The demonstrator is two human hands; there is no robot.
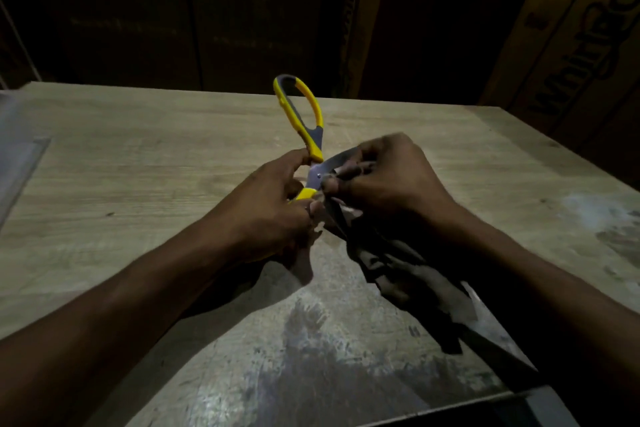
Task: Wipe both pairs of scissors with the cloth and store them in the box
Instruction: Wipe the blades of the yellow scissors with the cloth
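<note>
I hold a pair of scissors [304,121] with yellow and grey handles above the wooden table [138,184], spread open. My left hand [273,208] grips the lower yellow handle, while the other handle loop sticks up and away. My right hand [388,180] pinches a dark cloth [398,267] around the steel blade near the pivot. The cloth hangs down under my right wrist. A second pair of scissors and the box are not in sight.
A grey flat object [20,163] lies at the table's left edge. Cardboard boxes [571,45] lean in the dark behind the table at the right. A dark grey edge [519,406] shows at the bottom right. The near tabletop is stained and worn.
</note>
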